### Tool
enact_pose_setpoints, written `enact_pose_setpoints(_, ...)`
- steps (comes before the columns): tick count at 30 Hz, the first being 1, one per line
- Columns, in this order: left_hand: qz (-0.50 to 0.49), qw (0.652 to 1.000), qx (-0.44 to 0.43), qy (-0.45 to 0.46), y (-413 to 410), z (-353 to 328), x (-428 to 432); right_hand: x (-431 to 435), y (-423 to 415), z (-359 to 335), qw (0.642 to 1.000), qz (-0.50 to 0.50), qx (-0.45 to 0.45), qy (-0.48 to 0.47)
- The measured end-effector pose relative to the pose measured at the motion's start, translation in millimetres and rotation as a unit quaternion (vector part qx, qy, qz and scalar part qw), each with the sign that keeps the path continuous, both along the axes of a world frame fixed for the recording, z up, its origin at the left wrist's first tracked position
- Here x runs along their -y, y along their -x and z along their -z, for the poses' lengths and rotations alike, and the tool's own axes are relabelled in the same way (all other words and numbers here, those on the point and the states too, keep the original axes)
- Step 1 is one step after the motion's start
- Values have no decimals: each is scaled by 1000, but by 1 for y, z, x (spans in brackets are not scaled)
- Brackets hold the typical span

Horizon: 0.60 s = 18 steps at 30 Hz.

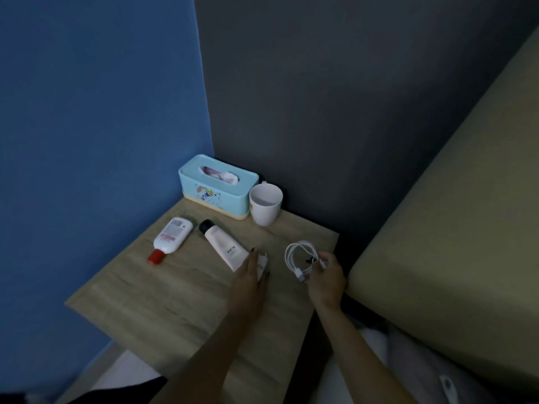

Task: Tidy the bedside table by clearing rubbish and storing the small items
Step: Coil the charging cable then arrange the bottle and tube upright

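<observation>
So both hands are on the charger bits right now, which makes sense since those are the small items that want storing together. The left hand (254,269) is closed around the white charger plug (262,262), lying on the surface (140,298) just beside the bottom end of the white cream tube (224,246). The right hand (325,275) is pinching the coiled white cable (300,256) at its loose ends, probably so the loop doesn't spring apart; I can't tell if the coil is resting on the wood or lifted a bit. Cable looks neatly looped, thin, glossy white. Lotion bottle (170,237) with the red cap is lying flat farther left, and the tissue box (217,186) and mug (265,204) sit back in the corner, touching or nearly.
</observation>
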<state>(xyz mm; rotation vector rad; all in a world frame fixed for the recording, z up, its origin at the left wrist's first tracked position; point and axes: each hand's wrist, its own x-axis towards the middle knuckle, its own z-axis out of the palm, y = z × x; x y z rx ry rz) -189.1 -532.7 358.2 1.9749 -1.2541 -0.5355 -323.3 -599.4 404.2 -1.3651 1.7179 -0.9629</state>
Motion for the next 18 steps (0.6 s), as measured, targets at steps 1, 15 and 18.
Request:
enact_pose_setpoints(1,-4,1000,-8,6,0,1,0,1,-1,1,1000,0,0,1)
enact_pose_setpoints(15,57,998,-29,6,8,-6,66,46,-8,17,995,79,49,-23)
enact_pose_setpoints(18,75,996,-34,16,4,4,81,48,-14,28,994,99,55,-9)
